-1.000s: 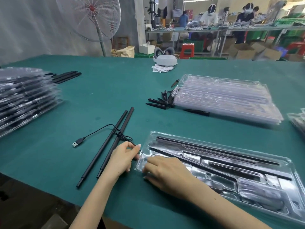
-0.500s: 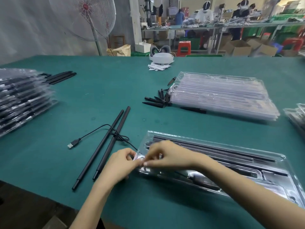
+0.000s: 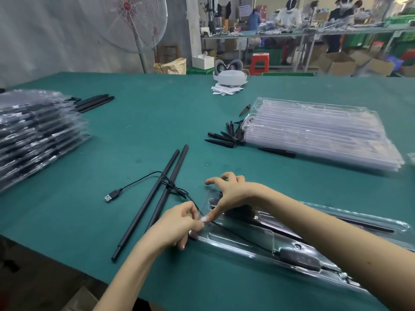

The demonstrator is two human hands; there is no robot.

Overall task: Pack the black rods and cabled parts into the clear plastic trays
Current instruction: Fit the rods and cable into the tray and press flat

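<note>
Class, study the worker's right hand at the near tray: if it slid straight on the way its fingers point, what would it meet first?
The right hand points left, away from the clear tray. It would probably meet the thin black cable first, then the two black rods. Depth is unclear, so this is a judgement.

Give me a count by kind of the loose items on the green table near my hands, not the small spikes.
Long black rods lying loose left of the tray: 2
USB cable draped across them: 1
Open clear tray being packed: 1
Stacks of clear trays, filled and empty: 2
Total: 6
</note>
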